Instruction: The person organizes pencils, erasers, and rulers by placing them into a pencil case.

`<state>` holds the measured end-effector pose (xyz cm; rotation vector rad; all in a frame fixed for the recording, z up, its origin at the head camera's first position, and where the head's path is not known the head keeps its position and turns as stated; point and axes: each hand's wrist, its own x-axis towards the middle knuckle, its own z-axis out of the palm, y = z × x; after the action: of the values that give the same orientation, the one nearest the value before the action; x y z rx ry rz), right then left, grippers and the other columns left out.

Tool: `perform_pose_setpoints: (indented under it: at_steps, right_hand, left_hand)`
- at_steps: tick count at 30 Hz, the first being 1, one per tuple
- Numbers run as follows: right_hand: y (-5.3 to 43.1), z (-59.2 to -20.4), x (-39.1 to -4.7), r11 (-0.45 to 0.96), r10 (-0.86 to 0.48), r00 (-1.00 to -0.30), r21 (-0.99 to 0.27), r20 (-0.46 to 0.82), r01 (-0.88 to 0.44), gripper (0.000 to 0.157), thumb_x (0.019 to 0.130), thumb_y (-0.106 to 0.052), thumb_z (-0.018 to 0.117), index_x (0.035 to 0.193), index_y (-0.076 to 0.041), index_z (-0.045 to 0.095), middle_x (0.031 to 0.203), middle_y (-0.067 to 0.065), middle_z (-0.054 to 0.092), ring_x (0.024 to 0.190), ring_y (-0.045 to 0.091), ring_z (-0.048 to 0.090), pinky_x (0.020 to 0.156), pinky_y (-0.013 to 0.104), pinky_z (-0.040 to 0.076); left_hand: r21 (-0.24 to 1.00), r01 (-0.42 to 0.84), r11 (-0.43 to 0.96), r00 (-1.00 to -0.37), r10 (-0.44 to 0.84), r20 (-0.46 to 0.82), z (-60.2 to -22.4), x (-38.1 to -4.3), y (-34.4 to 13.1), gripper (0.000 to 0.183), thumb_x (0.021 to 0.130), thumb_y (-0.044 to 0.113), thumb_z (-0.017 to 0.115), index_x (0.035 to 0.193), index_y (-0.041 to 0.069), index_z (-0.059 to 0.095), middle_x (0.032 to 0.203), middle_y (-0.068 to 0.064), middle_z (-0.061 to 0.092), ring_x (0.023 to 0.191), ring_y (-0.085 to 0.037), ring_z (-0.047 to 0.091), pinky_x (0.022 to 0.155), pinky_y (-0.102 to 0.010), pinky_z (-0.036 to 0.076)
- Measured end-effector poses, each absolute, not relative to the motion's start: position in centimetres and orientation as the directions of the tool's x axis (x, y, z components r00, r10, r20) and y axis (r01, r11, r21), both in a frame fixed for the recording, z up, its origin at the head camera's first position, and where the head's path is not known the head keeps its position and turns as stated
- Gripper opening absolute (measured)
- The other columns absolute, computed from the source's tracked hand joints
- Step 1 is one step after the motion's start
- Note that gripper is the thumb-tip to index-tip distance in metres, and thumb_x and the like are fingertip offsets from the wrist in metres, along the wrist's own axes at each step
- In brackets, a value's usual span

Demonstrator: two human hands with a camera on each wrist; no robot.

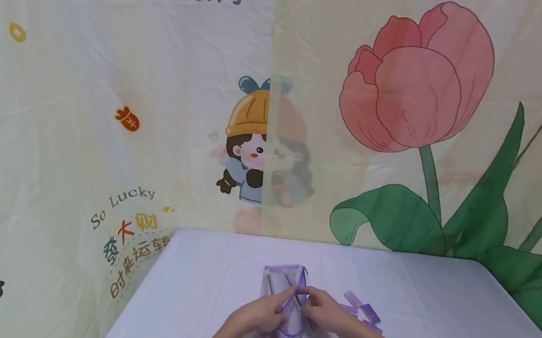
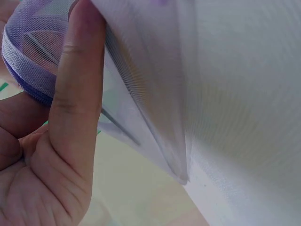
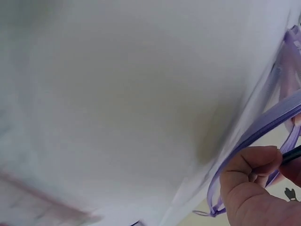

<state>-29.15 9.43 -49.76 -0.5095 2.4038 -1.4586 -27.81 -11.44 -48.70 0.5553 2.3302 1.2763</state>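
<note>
A see-through mesh pencil case (image 1: 291,323) with purple zipper edging lies lengthwise on the table under both hands. My left hand (image 1: 262,314) holds its left side; in the left wrist view one finger (image 2: 77,89) lies along the mesh, with the purple zipper band (image 2: 30,77) beside it. Thin sticks, one a grey rod (image 2: 120,126), show at the mesh. My right hand (image 1: 328,309) is at the case's right edge. In the right wrist view its thumb and finger pinch a dark, slim pen-like stick (image 3: 292,154), mostly out of frame.
Several small purple pieces, among them a dark purple block (image 1: 371,313) and a lighter strip (image 1: 351,298), lie right of the case. A white cloth covers the table (image 1: 202,271). Behind it hangs a printed curtain (image 1: 201,75). Dark objects show at the bottom edge.
</note>
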Motion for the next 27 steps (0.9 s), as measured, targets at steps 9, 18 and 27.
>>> perform_pose_setpoints:
  at_steps: [9, 18, 27]
  right_hand:
    - [7.6, -50.8, -29.4, 0.390, -0.373, -0.926, -0.915, -0.053, -0.105, 0.060, 0.082, -0.005, 0.064, 0.139, 0.008, 0.048, 0.058, -0.006, 0.048, 0.048, 0.007, 0.039, 0.043, 0.017, 0.033]
    - [6.4, -51.6, -29.6, 0.415, -0.291, -0.957, -0.903, -0.016, -0.112, 0.055, 0.077, -0.004, 0.064, 0.130, 0.008, 0.057, 0.054, -0.008, 0.048, 0.047, 0.005, 0.041, 0.043, 0.016, 0.036]
    - [6.4, -52.5, -29.0, 0.441, -0.296, -0.955, -0.884, 0.018, -0.153, 0.037, 0.082, -0.006, 0.065, 0.118, 0.003, 0.064, 0.061, -0.003, 0.064, 0.049, 0.006, 0.052, 0.043, 0.016, 0.044]
  left_hand:
    - [0.860, 0.118, 0.496, -0.830, 0.525, -0.189, -48.8, -28.0, -11.2, 0.070, 0.095, 0.002, 0.057, 0.157, 0.021, 0.029, 0.072, -0.007, 0.055, 0.051, -0.029, 0.065, 0.044, -0.037, 0.059]
    - [0.865, 0.129, 0.484, -0.836, 0.522, -0.168, -48.3, -27.9, -11.2, 0.073, 0.094, 0.005, 0.062, 0.157, 0.014, 0.027, 0.069, -0.008, 0.053, 0.051, -0.031, 0.065, 0.045, -0.037, 0.059]
    - [0.809, 0.246, 0.534, -0.846, 0.526, -0.089, -48.3, -28.0, -11.3, 0.069, 0.093, 0.008, 0.063, 0.155, 0.009, 0.031, 0.068, -0.001, 0.050, 0.048, -0.017, 0.056, 0.047, -0.024, 0.053]
